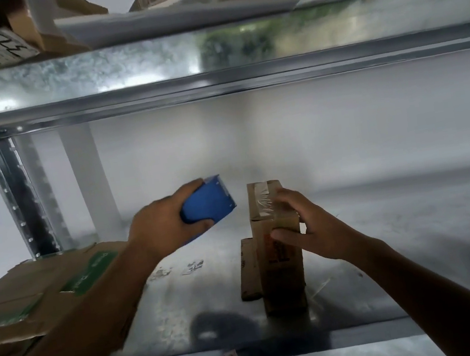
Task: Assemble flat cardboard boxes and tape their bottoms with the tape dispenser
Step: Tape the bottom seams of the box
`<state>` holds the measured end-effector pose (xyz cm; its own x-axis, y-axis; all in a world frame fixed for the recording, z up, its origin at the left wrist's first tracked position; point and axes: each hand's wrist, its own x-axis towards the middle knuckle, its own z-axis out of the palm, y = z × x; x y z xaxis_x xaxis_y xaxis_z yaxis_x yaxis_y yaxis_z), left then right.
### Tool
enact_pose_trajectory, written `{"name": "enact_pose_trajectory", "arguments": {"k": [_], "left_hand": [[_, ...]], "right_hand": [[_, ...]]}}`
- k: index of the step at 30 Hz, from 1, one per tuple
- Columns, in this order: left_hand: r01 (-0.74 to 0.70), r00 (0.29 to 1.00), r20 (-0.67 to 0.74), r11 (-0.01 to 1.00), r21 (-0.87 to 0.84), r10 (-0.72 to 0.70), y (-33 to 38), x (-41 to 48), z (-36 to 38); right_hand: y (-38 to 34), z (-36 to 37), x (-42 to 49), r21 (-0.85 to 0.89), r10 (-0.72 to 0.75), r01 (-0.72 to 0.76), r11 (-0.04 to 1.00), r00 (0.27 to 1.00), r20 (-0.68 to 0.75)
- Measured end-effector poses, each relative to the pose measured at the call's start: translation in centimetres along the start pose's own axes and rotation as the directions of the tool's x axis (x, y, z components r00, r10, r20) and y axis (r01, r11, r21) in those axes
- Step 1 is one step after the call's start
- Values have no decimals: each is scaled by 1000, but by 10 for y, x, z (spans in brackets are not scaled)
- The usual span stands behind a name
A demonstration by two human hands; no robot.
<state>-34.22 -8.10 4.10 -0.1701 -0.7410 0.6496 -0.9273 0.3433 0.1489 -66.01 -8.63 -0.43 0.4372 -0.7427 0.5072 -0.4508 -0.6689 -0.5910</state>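
A small brown cardboard box (281, 275) stands upright on the metal shelf (409, 242), with clear tape across its upper end. My right hand (307, 228) grips that upper end, thumb on the near face and fingers over the taped end. My left hand (164, 227) holds a blue tape dispenser (208, 202) in the air, just left of the box's upper end and apart from it. One flap (247, 269) of the box sticks out at its lower left.
Flattened cardboard boxes with green printing (36, 298) lie in a pile on the shelf at the left. A higher shelf (207, 55) carries cartons and plastic-wrapped sheets. An upright post (22, 194) stands at the back left. Bare shelf surface extends to the right.
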Motion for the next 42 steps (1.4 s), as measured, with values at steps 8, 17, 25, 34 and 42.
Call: {"name": "enact_pose_trajectory", "arguments": {"k": [8,17,25,34,42], "left_hand": [[-180,973,129,977,-112,194,26,25,-37],[-207,939,242,963,-173,246,32,35,-31],[-274,923,237,950,-149,303,40,43,-32],[-307,913,228,938,-158,337,36,38,-35],[-300,912,227,932,-204,343,30,38,-34]], "right_hand": [[-5,-19,3,66,24,-27,997,999,41],[-18,-38,18,225,42,-24,974,996,-75],[-38,-24,37,248,20,-3,969,998,-66],[-24,-21,44,339,-1,41,940,993,-117],[-24,-23,48,425,8,25,905,997,-75]]}}
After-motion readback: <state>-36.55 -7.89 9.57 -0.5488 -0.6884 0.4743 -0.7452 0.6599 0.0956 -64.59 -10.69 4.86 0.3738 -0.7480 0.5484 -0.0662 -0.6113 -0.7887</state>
